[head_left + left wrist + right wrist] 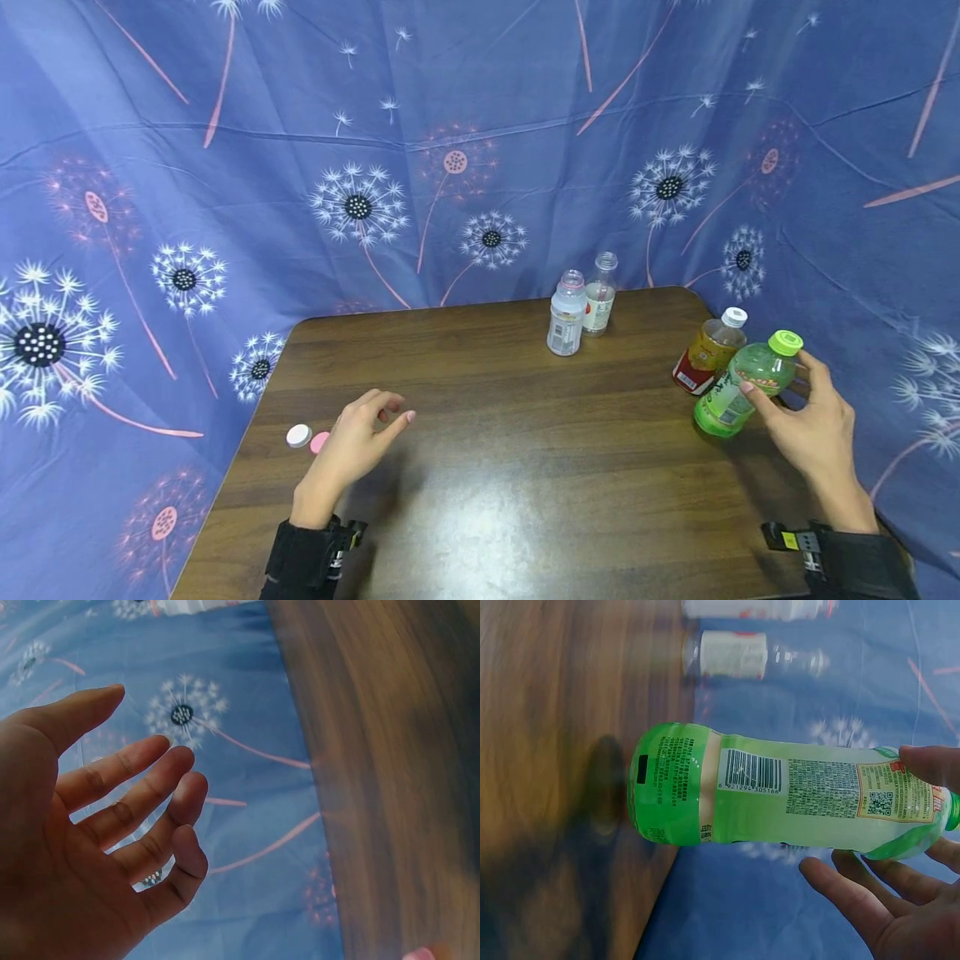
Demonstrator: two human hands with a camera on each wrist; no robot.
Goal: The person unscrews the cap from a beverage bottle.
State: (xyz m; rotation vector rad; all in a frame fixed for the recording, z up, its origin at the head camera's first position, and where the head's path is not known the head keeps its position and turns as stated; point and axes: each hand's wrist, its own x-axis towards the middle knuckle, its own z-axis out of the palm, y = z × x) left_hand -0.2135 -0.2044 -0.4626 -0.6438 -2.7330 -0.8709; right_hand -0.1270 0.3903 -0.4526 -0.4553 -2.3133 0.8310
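My right hand (813, 421) grips a green plastic drink bottle (748, 383) near its upper part, thumb on one side and fingers on the other. The bottle has a light green cap and leans a little in the head view. Its barcode label faces the camera in the right wrist view. Right behind it stands a bottle with a red and yellow label (705, 354) and a white cap. Over the left side of the table, my left hand (356, 437) hangs with loosely bent fingers and holds nothing. Close to it lie a pink cap (318, 442) and a white cap (298, 435).
At the back of the brown wooden table (480, 400) stand two capless bottles, a white one (566, 317) and a clear one (600, 296) with a pale label. A blue dandelion-print cloth (465, 100) hangs behind and beside the table.
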